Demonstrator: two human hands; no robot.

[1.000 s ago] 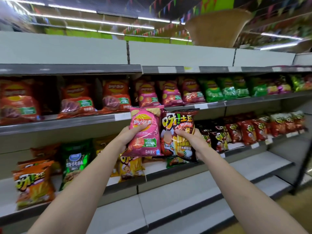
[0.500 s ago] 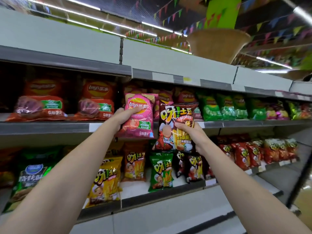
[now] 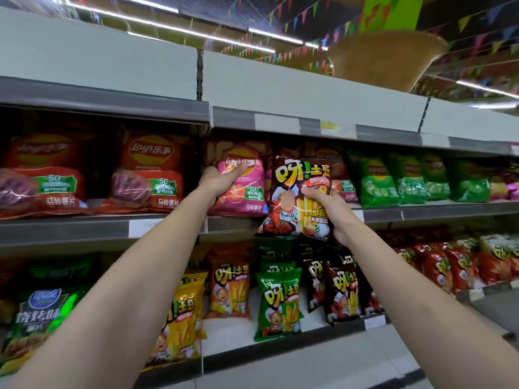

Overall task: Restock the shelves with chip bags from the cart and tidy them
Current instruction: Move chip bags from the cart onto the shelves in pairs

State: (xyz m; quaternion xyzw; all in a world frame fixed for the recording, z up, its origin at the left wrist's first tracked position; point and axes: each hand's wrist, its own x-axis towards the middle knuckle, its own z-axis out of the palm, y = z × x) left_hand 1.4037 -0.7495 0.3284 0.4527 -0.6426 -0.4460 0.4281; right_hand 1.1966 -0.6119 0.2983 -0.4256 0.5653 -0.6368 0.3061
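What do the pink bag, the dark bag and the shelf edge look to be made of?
Pink bag: glossy plastic film, judging by its glare streaks and creases.
Dark bag: the same shiny film, crinkled where the right hand grips it.
Shelf edge: probably grey painted metal, smooth and matte.

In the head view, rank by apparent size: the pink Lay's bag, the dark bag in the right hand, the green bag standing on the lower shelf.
1. Pink Lay's bag and dark brown fries bag: look alike, and the dark one is held nearer the camera, so unranked.
2. Green fries bag: smallest.
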